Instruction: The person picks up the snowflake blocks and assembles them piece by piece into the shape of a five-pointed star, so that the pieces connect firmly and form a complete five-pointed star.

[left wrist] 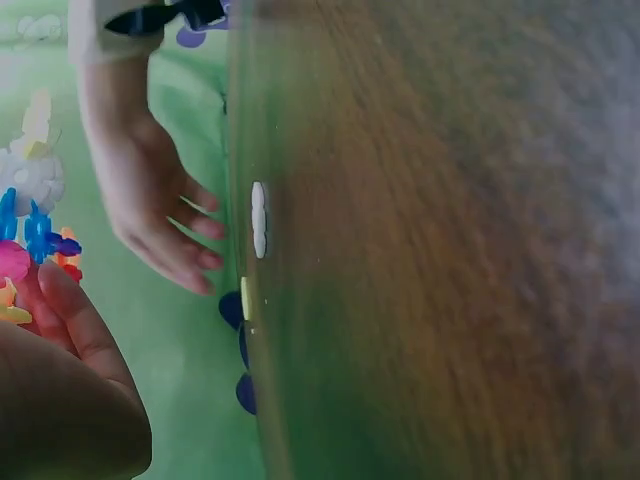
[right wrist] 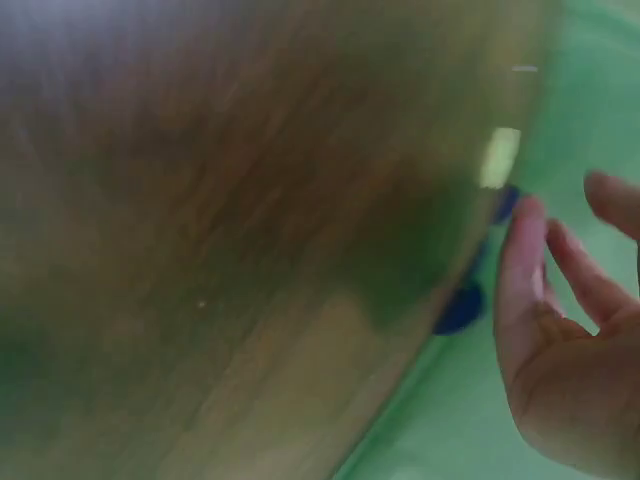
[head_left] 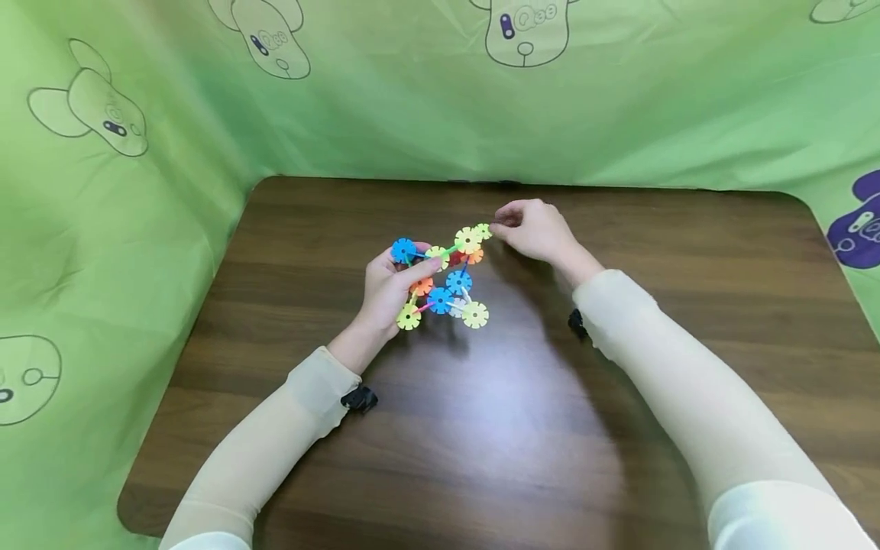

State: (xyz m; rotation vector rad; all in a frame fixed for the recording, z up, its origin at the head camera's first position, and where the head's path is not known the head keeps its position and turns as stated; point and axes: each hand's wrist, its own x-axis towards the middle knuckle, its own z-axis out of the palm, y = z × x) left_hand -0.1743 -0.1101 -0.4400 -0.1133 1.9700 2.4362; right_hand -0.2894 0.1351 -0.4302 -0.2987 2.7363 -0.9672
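Observation:
My left hand (head_left: pixel 387 290) holds a construction of notched plastic discs joined by short sticks (head_left: pixel 440 299), with its thumb laid across the top. The discs are blue, yellow-green, orange, red and white. Part of the construction shows at the left edge of the left wrist view, above the left fingers (left wrist: pixel 85 310). My right hand (head_left: pixel 539 231) hovers beside the yellow-green disc (head_left: pixel 483 231) at the upper right end; in the head view its fingertips come right up to that disc's edge. In the right wrist view, the right fingers (right wrist: pixel 520 270) are loosely bent and apart, with nothing between them.
A brown wooden table (head_left: pixel 309 229) lies under both hands. Green printed cloth (head_left: pixel 385 99) hangs along its back and left sides. In the left wrist view a small white strip (left wrist: pixel 259 220) and a pale yellow piece (left wrist: pixel 247 298) appear near the far table edge.

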